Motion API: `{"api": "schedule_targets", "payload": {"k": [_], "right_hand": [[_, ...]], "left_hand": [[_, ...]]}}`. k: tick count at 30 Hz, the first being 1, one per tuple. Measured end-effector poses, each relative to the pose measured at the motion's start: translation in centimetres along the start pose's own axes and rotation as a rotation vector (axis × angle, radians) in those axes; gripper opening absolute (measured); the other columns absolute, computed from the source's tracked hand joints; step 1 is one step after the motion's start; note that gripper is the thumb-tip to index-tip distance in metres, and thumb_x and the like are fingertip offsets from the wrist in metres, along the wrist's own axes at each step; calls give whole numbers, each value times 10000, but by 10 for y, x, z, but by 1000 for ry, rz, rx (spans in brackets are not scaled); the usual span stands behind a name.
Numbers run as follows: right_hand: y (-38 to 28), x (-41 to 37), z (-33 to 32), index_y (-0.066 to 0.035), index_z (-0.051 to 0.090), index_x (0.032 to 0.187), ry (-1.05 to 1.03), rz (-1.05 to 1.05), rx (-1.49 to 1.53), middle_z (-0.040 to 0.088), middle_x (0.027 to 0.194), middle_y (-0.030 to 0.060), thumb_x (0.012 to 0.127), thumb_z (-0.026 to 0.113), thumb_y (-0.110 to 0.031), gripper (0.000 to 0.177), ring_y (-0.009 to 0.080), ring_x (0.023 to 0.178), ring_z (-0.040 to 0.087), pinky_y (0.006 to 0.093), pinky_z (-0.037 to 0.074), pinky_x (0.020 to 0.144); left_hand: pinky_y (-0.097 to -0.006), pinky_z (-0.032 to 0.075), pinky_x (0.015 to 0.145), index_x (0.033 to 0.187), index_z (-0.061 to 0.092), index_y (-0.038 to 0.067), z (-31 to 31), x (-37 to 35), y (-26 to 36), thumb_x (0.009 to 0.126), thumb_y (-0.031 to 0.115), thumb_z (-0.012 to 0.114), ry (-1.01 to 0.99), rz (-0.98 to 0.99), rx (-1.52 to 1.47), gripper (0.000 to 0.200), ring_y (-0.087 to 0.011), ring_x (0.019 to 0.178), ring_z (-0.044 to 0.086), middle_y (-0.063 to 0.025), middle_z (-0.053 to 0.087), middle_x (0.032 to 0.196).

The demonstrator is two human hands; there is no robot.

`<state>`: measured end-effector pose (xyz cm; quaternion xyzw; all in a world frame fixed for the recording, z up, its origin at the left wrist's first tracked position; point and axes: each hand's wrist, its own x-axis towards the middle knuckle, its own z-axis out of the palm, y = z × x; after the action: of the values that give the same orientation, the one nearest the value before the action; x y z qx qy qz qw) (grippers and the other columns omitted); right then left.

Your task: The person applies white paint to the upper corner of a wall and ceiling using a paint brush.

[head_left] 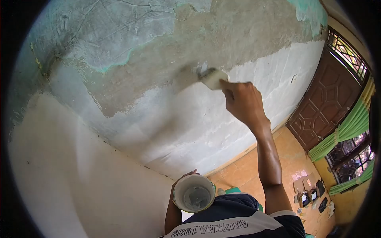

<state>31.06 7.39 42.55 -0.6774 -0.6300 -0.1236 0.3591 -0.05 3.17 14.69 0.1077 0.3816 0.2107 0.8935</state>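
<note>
Broad grey-and-white plastered wall [158, 47] fronts the person; smooth cream wall [119, 182] meets it in a corner at left. Right hand [246, 99]: raised before the plastered wall, gripping a flat off-white brush-like tool [214, 78]; contact with wall unclear (blur). Left hand [189, 173]: around left side of round white bucket [183, 190], low before the torso; greyish contents [197, 198] in its bottom. Orange tiled floor [242, 170]: at wall's foot. Brown panelled door [329, 91]: past wall's right end. Green fabric curtain [353, 123] and barred window [353, 154]: right of door. Brown cardboard boxes [307, 186]: on floor, near window.
</note>
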Motion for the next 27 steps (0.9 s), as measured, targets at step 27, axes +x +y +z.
{"api": "schedule_targets", "payload": {"k": [27], "right_hand": [[0, -15, 53, -125, 682, 1373, 233, -137, -18, 650, 773, 129, 944, 666, -28, 441, 339, 576, 671, 442, 542, 508]], "left_hand": [[-390, 634, 758, 1076, 781, 125, -5, 13, -1, 992, 338, 794, 121, 87, 71, 230, -191, 811, 755, -50, 781, 932]]}}
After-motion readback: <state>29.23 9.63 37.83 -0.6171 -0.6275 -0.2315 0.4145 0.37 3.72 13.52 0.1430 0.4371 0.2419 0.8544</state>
